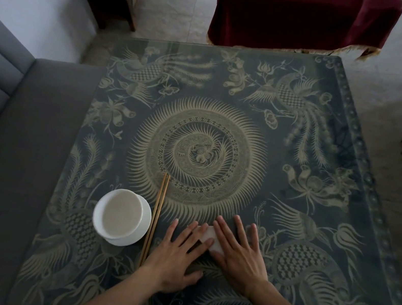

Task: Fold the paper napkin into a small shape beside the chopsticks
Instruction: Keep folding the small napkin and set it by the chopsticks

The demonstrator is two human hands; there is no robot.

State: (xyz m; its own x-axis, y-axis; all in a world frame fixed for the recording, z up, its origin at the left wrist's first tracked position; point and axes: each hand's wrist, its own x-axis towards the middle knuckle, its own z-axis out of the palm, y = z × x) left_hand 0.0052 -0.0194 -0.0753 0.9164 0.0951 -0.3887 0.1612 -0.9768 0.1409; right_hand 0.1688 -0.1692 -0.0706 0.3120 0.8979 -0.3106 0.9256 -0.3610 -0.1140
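A small white folded paper napkin lies flat on the table, just right of a pair of wooden chopsticks. Both my hands rest flat on it with fingers spread. My left hand covers the napkin's left part, its fingertips pressing on the paper. My right hand covers the right part. Only a strip of the napkin shows between the two hands; the rest is hidden under the palms. The chopsticks lie side by side, pointing away from me.
A white bowl on a white saucer stands left of the chopsticks. The table has a dark patterned top under glass. A grey sofa runs along the left edge. A dark red cloth hangs beyond the far edge.
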